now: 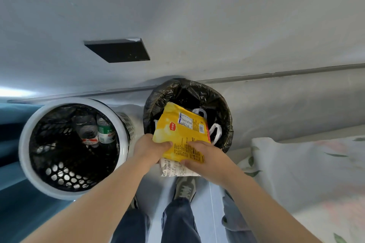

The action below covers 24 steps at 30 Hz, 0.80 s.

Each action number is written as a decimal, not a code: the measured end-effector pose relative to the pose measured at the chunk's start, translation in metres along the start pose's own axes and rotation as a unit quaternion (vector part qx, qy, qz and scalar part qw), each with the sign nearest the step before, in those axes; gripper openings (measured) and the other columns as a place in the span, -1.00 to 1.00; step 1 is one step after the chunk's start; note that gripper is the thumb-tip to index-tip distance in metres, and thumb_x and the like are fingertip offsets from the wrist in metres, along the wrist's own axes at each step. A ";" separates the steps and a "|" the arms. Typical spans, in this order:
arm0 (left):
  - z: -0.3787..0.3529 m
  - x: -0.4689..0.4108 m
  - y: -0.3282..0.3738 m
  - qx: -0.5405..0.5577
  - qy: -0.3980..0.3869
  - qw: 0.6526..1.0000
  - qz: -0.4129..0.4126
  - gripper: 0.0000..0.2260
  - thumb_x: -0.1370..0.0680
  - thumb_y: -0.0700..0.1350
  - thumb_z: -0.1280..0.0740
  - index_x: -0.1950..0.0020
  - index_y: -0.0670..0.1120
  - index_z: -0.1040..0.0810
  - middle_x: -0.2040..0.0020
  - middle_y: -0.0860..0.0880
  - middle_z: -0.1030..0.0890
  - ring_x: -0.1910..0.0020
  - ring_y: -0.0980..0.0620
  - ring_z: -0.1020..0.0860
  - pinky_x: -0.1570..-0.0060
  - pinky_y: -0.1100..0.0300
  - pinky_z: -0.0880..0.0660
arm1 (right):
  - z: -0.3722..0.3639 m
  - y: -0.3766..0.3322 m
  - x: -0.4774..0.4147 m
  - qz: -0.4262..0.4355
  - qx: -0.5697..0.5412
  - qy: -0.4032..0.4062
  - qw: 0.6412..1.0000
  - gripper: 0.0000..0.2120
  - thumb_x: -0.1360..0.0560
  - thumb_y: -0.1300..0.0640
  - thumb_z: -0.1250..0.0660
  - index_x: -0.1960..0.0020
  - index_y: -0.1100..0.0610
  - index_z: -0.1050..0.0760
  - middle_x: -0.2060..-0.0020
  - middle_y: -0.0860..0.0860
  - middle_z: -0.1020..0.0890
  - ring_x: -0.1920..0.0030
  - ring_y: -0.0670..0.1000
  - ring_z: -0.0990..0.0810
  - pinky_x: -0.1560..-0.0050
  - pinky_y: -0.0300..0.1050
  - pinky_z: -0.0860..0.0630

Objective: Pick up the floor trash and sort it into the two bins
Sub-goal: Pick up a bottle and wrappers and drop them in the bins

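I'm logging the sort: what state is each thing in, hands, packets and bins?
left hand: grips the yellow packet.
right hand: grips the yellow packet.
yellow packet: held over the black-lined bin, unreleased.
white packet: held beneath the yellow one.
black-lined bin: open, holds a white bag.
white mesh bin: open, holds two bottles.

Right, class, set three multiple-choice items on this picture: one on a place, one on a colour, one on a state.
1. Where is the packet? A over the black bin; B in a drawer; C on a chair.
2. Its colour? A red; B yellow; C green.
3. The grip on it? A both hands idle; B one hand only; C left hand and right hand both hold it.
Key: 1 A, its far end covers the bin's mouth; 2 B, its face is yellow; 3 C, fingers of both hands pinch its near edge.
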State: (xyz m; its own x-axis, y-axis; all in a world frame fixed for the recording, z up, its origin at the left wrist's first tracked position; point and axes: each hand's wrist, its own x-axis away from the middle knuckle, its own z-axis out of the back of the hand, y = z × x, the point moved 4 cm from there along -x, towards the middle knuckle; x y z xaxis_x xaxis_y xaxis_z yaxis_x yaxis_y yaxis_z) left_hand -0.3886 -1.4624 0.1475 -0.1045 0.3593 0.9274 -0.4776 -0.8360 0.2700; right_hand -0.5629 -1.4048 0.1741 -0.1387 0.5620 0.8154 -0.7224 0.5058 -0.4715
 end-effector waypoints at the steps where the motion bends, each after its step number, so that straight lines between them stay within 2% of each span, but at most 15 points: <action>1: -0.001 -0.002 0.001 0.004 0.000 1.000 0.000 -0.75 -0.41 -0.11 -0.51 0.01 -0.17 -0.55 0.05 -0.16 -0.65 0.10 -0.15 -0.65 0.07 -0.12 -0.62 | -0.001 0.000 0.004 0.005 0.006 -0.006 1.000 -0.28 -0.47 -0.29 -0.29 -0.53 -0.08 -0.17 -0.48 -0.12 -0.26 -0.44 -0.05 -0.26 -0.41 -0.11 -0.27; 4: -0.007 -0.005 0.002 0.041 -0.009 0.999 0.012 -0.84 -0.43 -0.15 -0.49 0.09 -0.13 -0.53 0.05 -0.16 -0.64 0.09 -0.16 -0.64 0.04 -0.11 -0.61 | -0.006 0.003 0.012 0.009 0.056 -0.017 0.998 -0.18 -0.40 -0.25 -0.38 -0.54 -0.12 -0.11 -0.52 -0.13 -0.16 -0.49 -0.05 -0.19 -0.43 -0.11 -0.22; 6: -0.011 -0.006 0.003 0.119 -0.022 0.991 0.047 -0.88 -0.48 -0.24 -0.43 0.14 -0.14 -0.50 0.03 -0.18 -0.62 0.11 -0.15 -0.62 0.02 -0.07 -0.59 | -0.008 0.006 0.014 0.017 0.086 -0.007 0.996 -0.16 -0.39 -0.18 -0.42 -0.55 -0.13 -0.07 -0.53 -0.13 -0.14 -0.50 -0.03 -0.18 -0.42 -0.12 -0.23; 8: -0.014 -0.007 0.004 0.180 -0.036 0.980 0.076 -0.90 -0.49 -0.31 -0.40 0.13 -0.19 -0.49 0.00 -0.22 -0.62 0.09 -0.17 -0.62 0.00 -0.09 -0.57 | -0.007 0.005 0.012 0.036 0.118 0.018 0.992 -0.23 -0.46 -0.11 -0.38 -0.55 -0.11 -0.07 -0.52 -0.12 -0.18 -0.49 -0.02 -0.21 -0.41 -0.12 -0.26; 11: -0.012 -0.011 0.006 0.209 -0.035 0.974 0.082 -0.88 -0.48 -0.33 -0.39 0.05 -0.22 -0.48 -0.04 -0.25 -0.61 0.01 -0.21 -0.62 -0.01 -0.14 -0.57 | -0.004 0.002 0.007 0.063 0.144 0.054 0.986 -0.41 -0.56 -0.04 -0.25 -0.54 -0.06 -0.15 -0.47 -0.10 -0.30 -0.43 0.00 -0.31 -0.36 -0.09 -0.34; 13: -0.008 -0.014 0.007 0.172 -0.014 0.983 0.061 -0.86 -0.48 -0.26 -0.41 0.03 -0.22 -0.48 0.03 -0.21 -0.65 0.06 -0.16 -0.64 0.02 -0.10 -0.60 | -0.002 0.002 0.002 0.062 0.144 0.061 0.986 -0.48 -0.58 0.00 -0.20 -0.52 -0.04 -0.20 -0.44 -0.08 -0.36 -0.39 0.02 -0.37 -0.32 -0.06 -0.40; 15: -0.002 -0.013 0.010 0.052 0.018 0.998 0.003 -0.80 -0.48 -0.09 -0.38 0.06 -0.20 -0.49 0.23 -0.15 -0.68 0.16 -0.10 -0.64 0.06 -0.02 -0.62 | 0.000 0.004 -0.002 0.057 0.147 0.065 0.985 -0.52 -0.59 0.03 -0.17 -0.51 -0.03 -0.24 -0.39 -0.07 -0.42 -0.34 0.03 -0.41 -0.26 -0.05 -0.44; 16: 0.001 -0.011 0.013 -0.024 0.041 0.998 -0.037 -0.75 -0.49 0.00 -0.35 0.07 -0.20 -0.50 0.26 -0.13 -0.66 0.18 -0.10 -0.62 0.13 0.04 -0.60 | 0.001 0.004 -0.005 0.052 0.151 0.065 0.985 -0.53 -0.60 0.03 -0.15 -0.50 -0.02 -0.25 -0.37 -0.06 -0.45 -0.31 0.04 -0.44 -0.22 -0.05 -0.46; 17: 0.004 -0.009 0.016 -0.092 0.068 0.990 -0.076 -0.71 -0.51 0.05 -0.30 0.07 -0.20 -0.49 0.22 -0.11 -0.63 0.17 -0.11 -0.59 0.19 0.10 -0.54 | 0.003 0.004 -0.007 0.045 0.152 0.064 0.985 -0.54 -0.60 0.04 -0.14 -0.49 -0.02 -0.26 -0.34 -0.04 -0.47 -0.28 0.05 -0.46 -0.19 -0.05 -0.47; 19: 0.009 -0.004 0.019 -0.154 0.113 0.971 -0.146 -0.73 -0.58 0.06 -0.22 0.02 -0.15 -0.49 0.10 -0.08 -0.54 0.10 -0.11 -0.52 0.16 0.09 -0.44 | 0.007 0.002 -0.012 0.033 0.152 0.067 0.986 -0.58 -0.61 0.05 -0.12 -0.47 0.00 -0.30 -0.28 0.01 -0.51 -0.22 0.08 -0.50 -0.13 -0.04 -0.49; 21: 0.012 -0.004 0.018 -0.160 0.131 0.961 -0.185 -0.68 -0.61 0.04 -0.16 -0.08 -0.20 -0.52 0.00 -0.10 -0.53 0.05 -0.09 -0.48 0.09 0.09 -0.40 | 0.012 -0.003 -0.019 0.026 0.164 0.108 0.980 -0.64 -0.62 0.08 -0.11 -0.40 0.04 -0.36 -0.23 0.04 -0.54 -0.18 0.11 -0.51 -0.12 -0.03 -0.48; 24: 0.012 -0.014 0.010 -0.162 0.121 0.957 -0.207 -0.66 -0.62 0.04 -0.11 0.01 -0.18 -0.54 0.02 -0.15 -0.54 0.03 -0.11 -0.49 0.13 0.12 -0.34 | 0.020 -0.009 -0.025 0.007 0.183 0.199 0.963 -0.73 -0.59 0.16 -0.14 -0.27 0.06 -0.42 -0.18 0.03 -0.56 -0.19 0.12 -0.50 -0.25 -0.01 -0.39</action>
State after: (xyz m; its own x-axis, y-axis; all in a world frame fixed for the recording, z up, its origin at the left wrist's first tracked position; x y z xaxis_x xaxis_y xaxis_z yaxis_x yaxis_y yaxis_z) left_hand -0.3815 -1.4807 0.1406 -0.0275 0.7507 0.6601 -0.7633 -0.4422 0.4710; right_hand -0.5665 -1.4363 0.1643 0.0675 0.8105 0.5818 -0.9230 0.2721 -0.2719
